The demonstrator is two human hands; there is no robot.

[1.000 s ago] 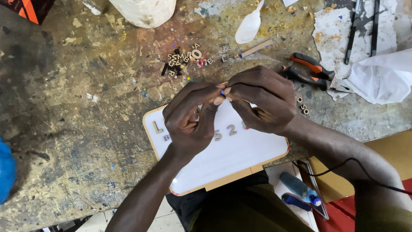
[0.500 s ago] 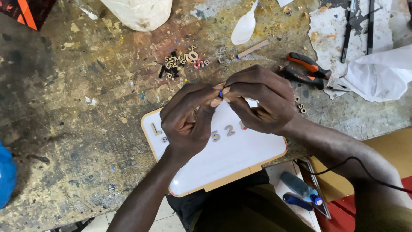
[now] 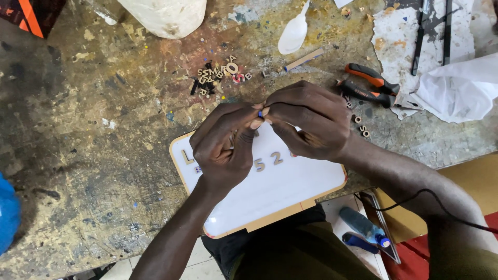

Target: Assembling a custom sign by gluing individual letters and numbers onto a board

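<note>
**Small blue piece pinched between both hands above the white board**

The small blue piece (image 3: 260, 113) sits between the fingertips of both hands, held over the upper edge of the white board (image 3: 290, 192). The left hand (image 3: 225, 148) is curled, thumb and forefinger closed on the piece; the right hand (image 3: 311, 122) meets it from the other side, fingers bent and pinching the same spot. Neither hand rests on the board.

Most of the blue piece is covered by the fingertips, so its shape cannot be made out. The hands also cover part of the row of cut-out letters and numerals (image 3: 268, 161) lying on the board, and the board's near edge overhangs the worn, paint-spattered workbench (image 3: 93, 155).

A loose heap of small wooden letters (image 3: 218, 75) lies on the bench beyond the hands. To the right are orange-handled pliers (image 3: 369, 85), with a crumpled white plastic sheet (image 3: 459, 88) further right. A white plastic spoon (image 3: 293, 35) lies at the far side, and a white sack (image 3: 166, 15), cut off by the top edge, stands left of it; its contents are not visible.
</note>
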